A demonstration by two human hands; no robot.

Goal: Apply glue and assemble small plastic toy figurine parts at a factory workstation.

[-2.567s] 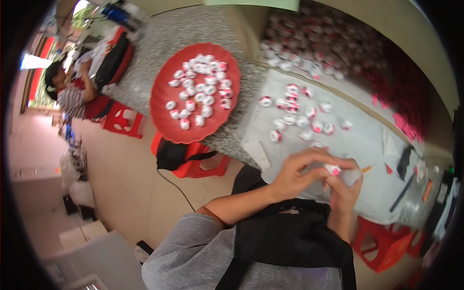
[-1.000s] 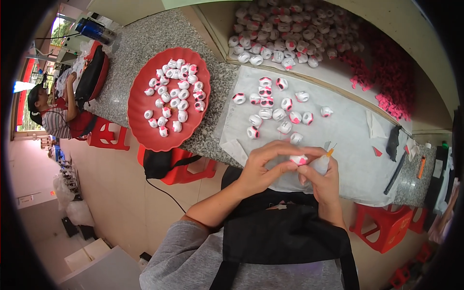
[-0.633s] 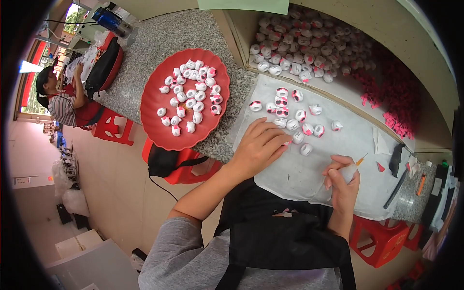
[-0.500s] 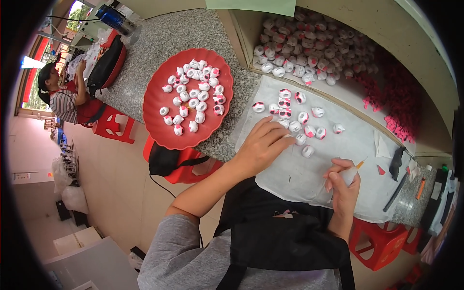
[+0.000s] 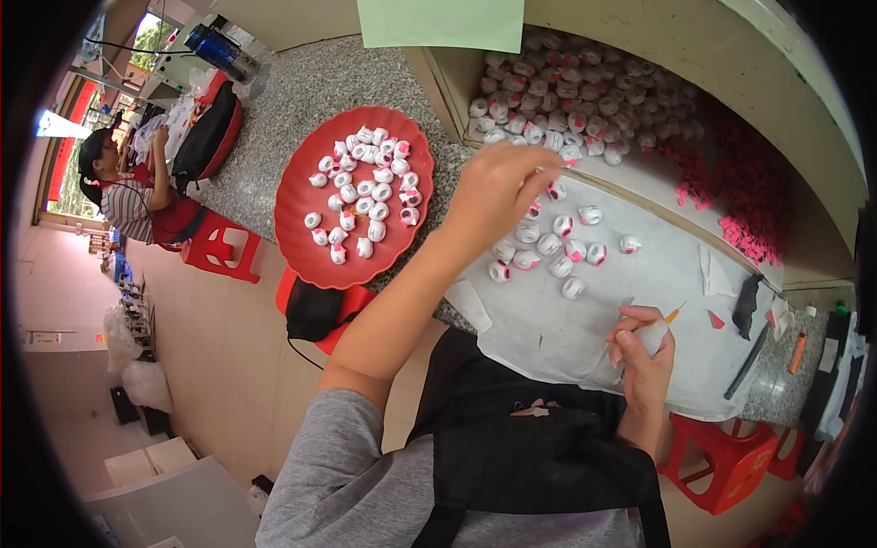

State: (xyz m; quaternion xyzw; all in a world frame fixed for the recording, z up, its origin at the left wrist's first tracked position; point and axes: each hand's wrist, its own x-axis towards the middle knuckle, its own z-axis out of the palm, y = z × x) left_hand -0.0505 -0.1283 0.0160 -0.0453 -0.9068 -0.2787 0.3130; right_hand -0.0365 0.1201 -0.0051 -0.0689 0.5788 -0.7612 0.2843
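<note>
My left hand (image 5: pixel 498 190) is raised at the paper's far left corner, beside the shelf's front edge. Its fingers point right and look slightly blurred, with a gap between thumb and forefinger; nothing shows in them. Below and right of it, several small white rounded pieces with pink patches (image 5: pixel 548 244) lie loosely grouped on the white paper (image 5: pixel 548 320); the hand hides some. At the paper's near right, my right hand (image 5: pixel 644 352) is closed around a small translucent squeeze bottle (image 5: pixel 652 337) with an orange collar and thin needle tip pointing up and right.
A red scalloped plate (image 5: pixel 301 173) of similar pieces is at left. Behind the paper, a shelf compartment (image 5: pixel 630 173) holds a heap of them and bright pink bits (image 5: pixel 749 237). Black strips (image 5: pixel 749 306) and an orange pen (image 5: pixel 797 353) lie right. Another person (image 5: pixel 128 196) sits far left.
My left hand has lifted off the pieces and moved away toward the shelf. The pieces under it have shifted and spread apart. My right hand keeps the bottle in nearly the same place.
</note>
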